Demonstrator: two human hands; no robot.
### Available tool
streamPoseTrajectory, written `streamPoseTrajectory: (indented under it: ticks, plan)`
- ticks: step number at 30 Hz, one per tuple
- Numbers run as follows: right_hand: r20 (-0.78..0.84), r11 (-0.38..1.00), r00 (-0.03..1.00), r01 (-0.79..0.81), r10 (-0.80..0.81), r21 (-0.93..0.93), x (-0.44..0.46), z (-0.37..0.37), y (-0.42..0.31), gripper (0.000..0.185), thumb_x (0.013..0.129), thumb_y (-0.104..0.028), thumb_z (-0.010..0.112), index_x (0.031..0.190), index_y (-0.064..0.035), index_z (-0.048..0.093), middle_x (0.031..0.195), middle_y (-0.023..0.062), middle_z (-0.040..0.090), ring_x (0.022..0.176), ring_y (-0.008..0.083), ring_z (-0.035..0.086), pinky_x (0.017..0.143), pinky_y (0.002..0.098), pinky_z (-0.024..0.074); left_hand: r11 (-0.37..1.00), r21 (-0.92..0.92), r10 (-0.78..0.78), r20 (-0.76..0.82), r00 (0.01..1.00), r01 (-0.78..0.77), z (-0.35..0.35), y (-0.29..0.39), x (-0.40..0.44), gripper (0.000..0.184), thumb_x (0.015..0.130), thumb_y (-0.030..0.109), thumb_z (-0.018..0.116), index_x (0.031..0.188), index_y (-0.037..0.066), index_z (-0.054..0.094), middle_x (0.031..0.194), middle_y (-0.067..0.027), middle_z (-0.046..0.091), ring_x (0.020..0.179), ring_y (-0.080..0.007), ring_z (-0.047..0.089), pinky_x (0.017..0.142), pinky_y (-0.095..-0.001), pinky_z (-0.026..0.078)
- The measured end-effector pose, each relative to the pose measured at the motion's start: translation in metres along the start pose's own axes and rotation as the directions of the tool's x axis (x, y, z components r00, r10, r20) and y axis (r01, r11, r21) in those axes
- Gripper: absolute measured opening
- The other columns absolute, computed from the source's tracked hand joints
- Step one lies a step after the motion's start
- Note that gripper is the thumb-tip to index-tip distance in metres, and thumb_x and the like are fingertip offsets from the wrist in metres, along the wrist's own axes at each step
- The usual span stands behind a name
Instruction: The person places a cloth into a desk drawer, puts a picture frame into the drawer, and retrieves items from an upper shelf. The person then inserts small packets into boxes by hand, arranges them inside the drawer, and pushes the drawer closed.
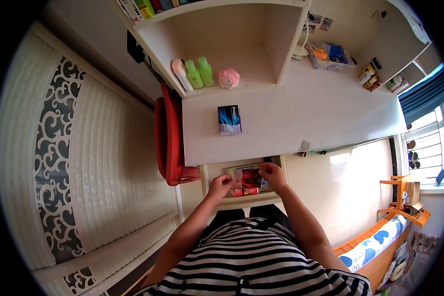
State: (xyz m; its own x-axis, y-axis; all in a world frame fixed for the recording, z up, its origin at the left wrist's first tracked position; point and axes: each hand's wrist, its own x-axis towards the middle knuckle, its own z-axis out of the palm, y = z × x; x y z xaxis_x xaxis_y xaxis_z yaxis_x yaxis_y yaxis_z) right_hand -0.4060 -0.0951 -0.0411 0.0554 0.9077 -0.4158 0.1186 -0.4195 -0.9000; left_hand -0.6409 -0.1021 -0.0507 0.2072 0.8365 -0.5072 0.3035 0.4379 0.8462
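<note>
A pulled-out drawer (pixel 217 170) under the desktop is in front of me, and both hands are over it. Inside lies a flat, dark red and pale packet (pixel 248 178); its exact kind is unclear. My left hand (pixel 222 186) is closed with its fingertips at the packet's left edge. Bent fingers of my right hand (pixel 273 173) pinch at its upper right edge. Close to the drawer's front is a small red-orange box (pixel 245 191). On the desk above stands a blue, black and pale box (pixel 229 120), apart from both hands.
The white desk (pixel 291 111) overhangs the drawer's back. Green bottles (pixel 199 74) and a pink figure (pixel 228 78) stand in the shelf. A red chair (pixel 170 143) is at the left. A clear bin (pixel 333 58) sits at the back right.
</note>
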Motion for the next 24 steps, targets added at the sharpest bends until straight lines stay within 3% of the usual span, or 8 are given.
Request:
streamPoseTrajectory:
  ticks: [2,4,5,9,11,14,20,24]
  plan:
    - [-0.017,0.999,1.000,0.005,-0.006,-0.036,0.003,0.003,0.014,0.027,0.077,-0.004,0.064,0.104,-0.0038,0.063,0.077,0.0007,0.060,0.071,0.0108,0.056,0.067,0.0259,0.0469,0.999,-0.040,-0.019,0.001,1.000,0.019,0.003,-0.014,0.003,0.016,0.081,0.011,0.066,0.092,0.000,0.059,0.081,-0.0043,0.064,0.071,-0.0101,0.058,0.063,-0.0229,0.046]
    - [-0.073,0.970,0.995,0.046,-0.065,-0.239,0.007,0.010,0.029,0.027,0.075,-0.006,0.064,0.102,-0.0047,0.064,0.075,0.0035,0.062,0.070,0.0126,0.058,0.067,0.0268,0.0475,0.999,0.030,0.040,-0.043,0.998,-0.039,0.007,-0.034,0.007,0.018,0.077,0.015,0.068,0.088,0.002,0.061,0.075,-0.0047,0.066,0.067,-0.0119,0.062,0.060,-0.0266,0.048]
    - [-0.088,0.965,0.993,0.056,-0.081,-0.256,0.007,0.012,0.032,0.027,0.073,-0.009,0.063,0.100,-0.0060,0.064,0.074,0.0068,0.063,0.071,0.0167,0.061,0.067,0.0295,0.0488,0.983,0.168,0.088,-0.063,0.994,-0.076,0.007,-0.045,0.012,0.021,0.075,0.016,0.069,0.087,0.001,0.061,0.077,-0.0079,0.067,0.070,-0.0162,0.065,0.063,-0.0289,0.050]
    - [-0.090,0.929,0.986,0.101,-0.142,-0.356,0.009,0.015,0.038,0.025,0.073,-0.009,0.062,0.098,-0.0060,0.065,0.076,0.0093,0.065,0.072,0.0214,0.064,0.067,0.0327,0.0501,0.963,0.267,0.050,-0.083,0.995,-0.026,0.008,-0.042,0.011,0.023,0.072,0.016,0.069,0.087,0.002,0.061,0.079,-0.0101,0.067,0.071,-0.0215,0.066,0.065,-0.0321,0.051]
    - [-0.071,0.900,0.982,0.130,-0.175,-0.417,0.009,0.014,0.038,0.024,0.075,-0.012,0.061,0.098,-0.0067,0.065,0.078,0.0122,0.066,0.075,0.0266,0.065,0.068,0.0360,0.0509,0.904,0.425,0.097,-0.090,0.991,-0.050,0.008,-0.036,0.008,0.024,0.071,0.015,0.068,0.090,0.003,0.061,0.079,-0.0110,0.067,0.075,-0.0255,0.066,0.067,-0.0346,0.051]
    - [-0.041,0.859,0.976,0.167,-0.213,-0.483,0.010,0.012,0.044,0.024,0.076,-0.015,0.060,0.098,-0.0063,0.065,0.081,0.0142,0.067,0.078,0.0289,0.065,0.070,0.0375,0.0510,0.905,0.426,0.039,-0.064,0.997,-0.008,0.009,-0.026,0.005,0.030,0.070,0.016,0.067,0.096,0.004,0.059,0.084,-0.0134,0.066,0.081,-0.0299,0.064,0.071,-0.0378,0.051]
    - [-0.021,0.844,0.990,0.109,-0.141,-0.526,0.002,0.003,0.034,0.025,0.078,-0.018,0.058,0.098,-0.0053,0.065,0.085,0.0145,0.067,0.081,0.0291,0.065,0.073,0.0371,0.0513,0.875,0.483,0.048,-0.094,0.994,0.004,0.011,-0.036,0.005,0.037,0.069,0.018,0.068,0.102,0.005,0.056,0.092,-0.0174,0.064,0.088,-0.0351,0.061,0.075,-0.0424,0.049]
    - [0.007,0.871,0.983,0.166,-0.184,-0.462,0.003,-0.002,0.024,0.023,0.079,-0.018,0.060,0.096,-0.0028,0.064,0.080,0.0128,0.067,0.075,0.0241,0.066,0.069,0.0342,0.0517,0.875,0.484,0.045,-0.145,0.988,0.031,0.008,-0.033,0.001,0.036,0.069,0.017,0.068,0.101,0.005,0.057,0.089,-0.0173,0.065,0.086,-0.0342,0.062,0.075,-0.0410,0.050]
